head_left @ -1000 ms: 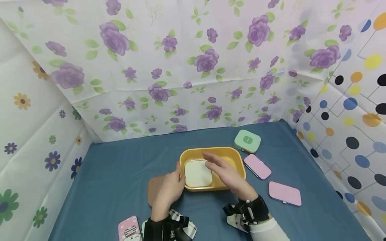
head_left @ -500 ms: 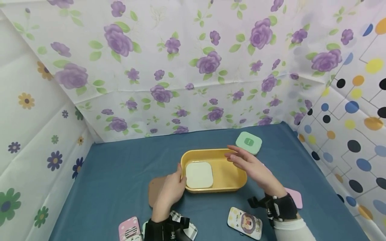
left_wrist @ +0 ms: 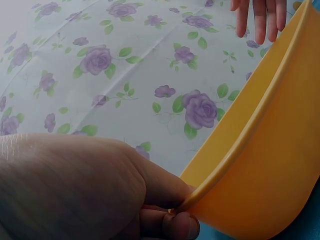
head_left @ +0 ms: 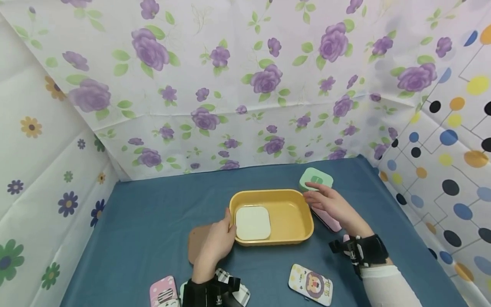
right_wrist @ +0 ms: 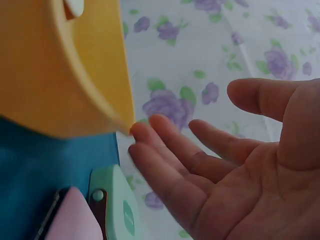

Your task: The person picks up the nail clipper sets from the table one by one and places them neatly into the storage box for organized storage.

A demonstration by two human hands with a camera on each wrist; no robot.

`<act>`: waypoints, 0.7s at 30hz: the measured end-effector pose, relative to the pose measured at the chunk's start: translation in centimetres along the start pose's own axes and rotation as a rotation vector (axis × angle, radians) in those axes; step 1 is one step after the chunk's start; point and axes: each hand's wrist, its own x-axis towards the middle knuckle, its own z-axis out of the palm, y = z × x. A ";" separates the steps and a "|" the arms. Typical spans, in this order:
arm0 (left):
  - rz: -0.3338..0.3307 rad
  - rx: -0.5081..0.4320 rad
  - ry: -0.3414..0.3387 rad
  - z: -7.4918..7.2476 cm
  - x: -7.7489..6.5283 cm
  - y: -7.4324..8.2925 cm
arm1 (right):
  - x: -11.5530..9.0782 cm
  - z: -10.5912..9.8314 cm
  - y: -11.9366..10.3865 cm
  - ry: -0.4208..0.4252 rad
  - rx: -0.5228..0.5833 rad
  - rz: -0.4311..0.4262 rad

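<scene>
A yellow plastic tray (head_left: 290, 221) with raised walls sits mid-table. Inside its left part lies a white rounded-square case (head_left: 253, 223). My left hand (head_left: 218, 241) pinches the tray's left rim, thumb inside and fingers outside, as the left wrist view shows of that hand (left_wrist: 90, 185). At the tray's far right corner my right hand (head_left: 333, 207) has its fingers extended, fingertips right at the rim; its palm (right_wrist: 250, 175) holds nothing in the right wrist view. Behind that hand stands a mint green case (head_left: 316, 175), and a pink case (head_left: 327, 219) is partly hidden under it.
A brown case (head_left: 197, 243) lies left of the tray, partly behind my left wrist. Nearer me are a lion-print case (head_left: 311, 284), a pink printed case (head_left: 165, 292) and a checked item (head_left: 241, 294). Floral cloth (head_left: 245, 85) hangs behind the blue table.
My right hand has moved right, from over the tray's inside to its right corner, uncovering the lion-print case. The left hand stays at the left rim.
</scene>
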 end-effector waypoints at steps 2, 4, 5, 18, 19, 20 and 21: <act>-0.002 -0.005 -0.005 0.0 -0.1 0.0 | 0.3 -0.4 0.2 0.026 -0.011 0.007; -0.003 -0.009 -0.008 0.1 -0.1 0.1 | 0.7 -0.9 0.4 0.054 -0.023 0.018; -0.004 -0.011 -0.009 0.1 -0.2 0.1 | 0.9 -1.2 0.4 0.063 -0.026 0.022; -0.011 -0.019 -0.009 0.2 0.0 0.1 | 6.5 -5.4 2.5 0.219 -0.500 0.065; -0.010 -0.019 -0.008 0.2 0.0 0.1 | 7.2 -5.7 2.7 0.200 -0.547 0.065; -0.008 -0.017 -0.007 0.1 0.0 0.1 | 7.8 -6.0 2.9 0.175 -0.583 0.062; -0.010 -0.014 -0.006 0.1 0.1 0.1 | 8.4 -6.2 2.9 0.144 -0.616 0.066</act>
